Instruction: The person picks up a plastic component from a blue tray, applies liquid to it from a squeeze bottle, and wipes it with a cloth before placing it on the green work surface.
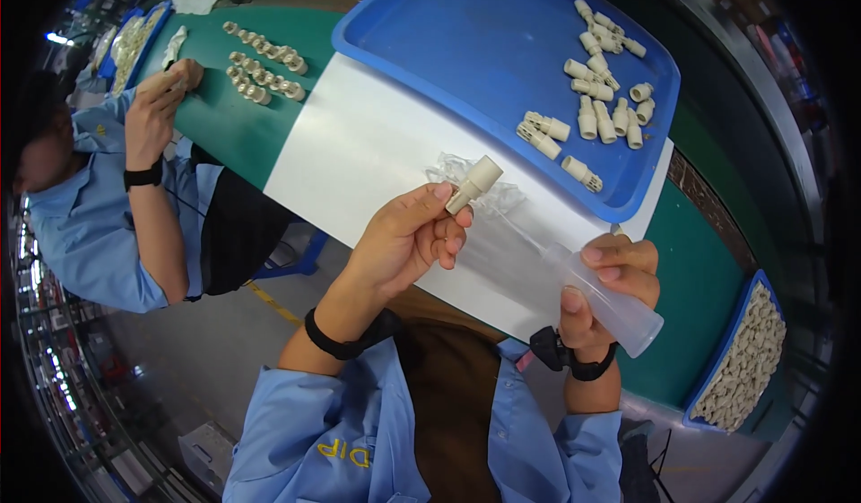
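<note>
My left hand [408, 238] pinches a small cream plastic cylindrical part [475, 184] between thumb and fingers. The part is tilted, its wider end pointing up and to the right. In my right hand [613, 288] is a translucent plastic squeeze bottle [625, 316], lying slanted with its wide end toward the lower right. Its narrow tip reaches up and left toward the cylindrical part, apart from it. Behind the part, crumpled clear plastic film [502, 200] lies on the white sheet [359, 144]. What the bottle contains, if anything, I cannot make out.
A blue tray [448, 19] with several similar cream parts [587, 117] stands beyond my hands. At the right, a blue bin [695, 413] holds many small beige pieces [744, 359]. On the left, a co-worker's hand [161, 99] is near rows of cream parts [260, 68] on the green table [233, 149].
</note>
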Available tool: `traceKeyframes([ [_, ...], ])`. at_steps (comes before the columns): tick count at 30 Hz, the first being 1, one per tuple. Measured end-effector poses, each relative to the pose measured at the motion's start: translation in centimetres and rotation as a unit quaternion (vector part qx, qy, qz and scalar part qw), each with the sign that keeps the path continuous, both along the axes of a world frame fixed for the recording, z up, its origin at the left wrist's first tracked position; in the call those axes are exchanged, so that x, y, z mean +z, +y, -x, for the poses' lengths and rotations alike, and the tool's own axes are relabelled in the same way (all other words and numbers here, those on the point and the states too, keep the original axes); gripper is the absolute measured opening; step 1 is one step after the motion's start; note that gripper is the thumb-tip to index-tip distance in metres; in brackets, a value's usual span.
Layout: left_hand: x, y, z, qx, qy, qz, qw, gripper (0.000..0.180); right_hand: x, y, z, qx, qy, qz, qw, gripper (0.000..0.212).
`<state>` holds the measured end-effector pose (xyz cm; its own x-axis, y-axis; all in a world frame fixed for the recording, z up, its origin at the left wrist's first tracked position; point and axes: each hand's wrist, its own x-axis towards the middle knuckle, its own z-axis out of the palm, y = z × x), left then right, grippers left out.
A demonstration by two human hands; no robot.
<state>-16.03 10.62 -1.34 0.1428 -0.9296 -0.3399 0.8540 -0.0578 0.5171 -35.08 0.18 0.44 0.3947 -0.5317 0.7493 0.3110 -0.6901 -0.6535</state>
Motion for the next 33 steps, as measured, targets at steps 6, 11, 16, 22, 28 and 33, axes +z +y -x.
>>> traceKeyframes([
  [6, 1.5, 2.1, -5.1, 0.153, -0.386, -0.075, 0.907, 0.02, -0.1, 0.2, 0.8, -0.038, 0.029, 0.004, 0.999, 0.033],
  [11, 4.3, 5.1, -13.1, 0.192, -0.832, -0.193, 0.484, 0.01, -0.3, 0.3, 0.4, -0.037, 0.02, 0.005, 0.999, 0.033],
  [16, 1.3, 5.3, -18.2, 0.089, -0.909, -0.22, 0.342, 0.014, -0.5, 0.2, 0.0, -0.045, 0.033, 0.014, 0.998, 0.032],
  [22, 0.4, 4.8, -18.5, 0.087, -0.914, -0.177, 0.355, 0.018, -0.5, -0.4, 0.3, -0.063, 0.056, 0.026, 0.996, 0.03],
  [28, 4.1, 0.3, -13.5, 0.119, -0.877, -0.162, 0.436, 0.019, -0.4, -0.8, 0.6, -0.105, 0.042, 0.023, 0.993, 0.031],
  [33, 3.4, -7.3, -6.5, 0.022, -0.861, 0.052, 0.505, 0.017, -0.1, -1.0, 0.8, -0.119, 0.057, 0.025, 0.991, 0.03],
])
